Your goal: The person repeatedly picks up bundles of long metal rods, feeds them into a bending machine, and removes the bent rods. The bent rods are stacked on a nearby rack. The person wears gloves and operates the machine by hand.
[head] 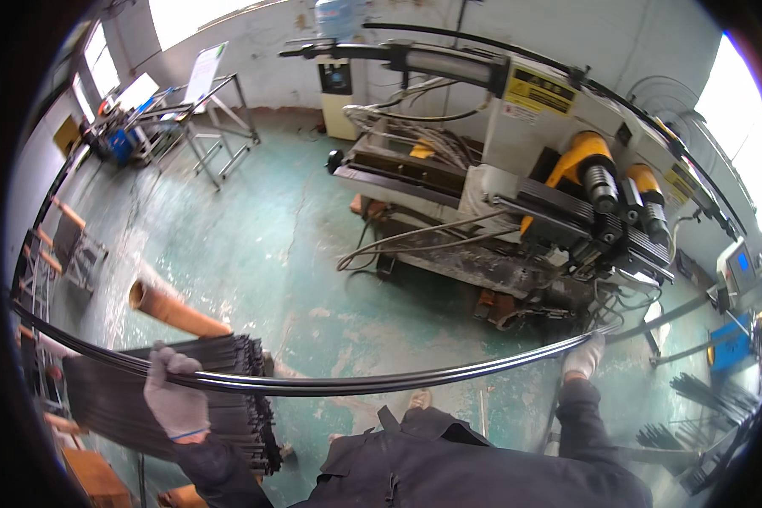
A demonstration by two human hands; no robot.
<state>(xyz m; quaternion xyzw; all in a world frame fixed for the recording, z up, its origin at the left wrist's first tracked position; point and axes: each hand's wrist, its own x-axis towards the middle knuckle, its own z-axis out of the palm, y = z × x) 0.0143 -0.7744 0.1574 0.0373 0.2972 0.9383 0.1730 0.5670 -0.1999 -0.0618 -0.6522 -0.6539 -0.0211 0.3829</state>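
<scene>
Several long dark metal tubes or rods [355, 384] stretch across in front of me, bundled side by side; the fisheye view bends them. My left hand [176, 395], in a pale work glove with a blue cuff edge, is closed around them on the left. At the right, my gloved right hand [585, 357] grips the same bundle close to its right end. Beneath my left hand lies a stack of dark metal tubes [159, 381], its uneven ends facing right. The bundle's far left end runs to the picture's dark rim.
A large tube-working machine [482, 190] with yellow cylinders stands ahead to the right, hoses looping below it. Cardboard tubes [178, 309] cover parts of a rack at left. A metal frame table [209, 114] and a water dispenser [336, 95] are farther back. More rods [711, 394] lie at right.
</scene>
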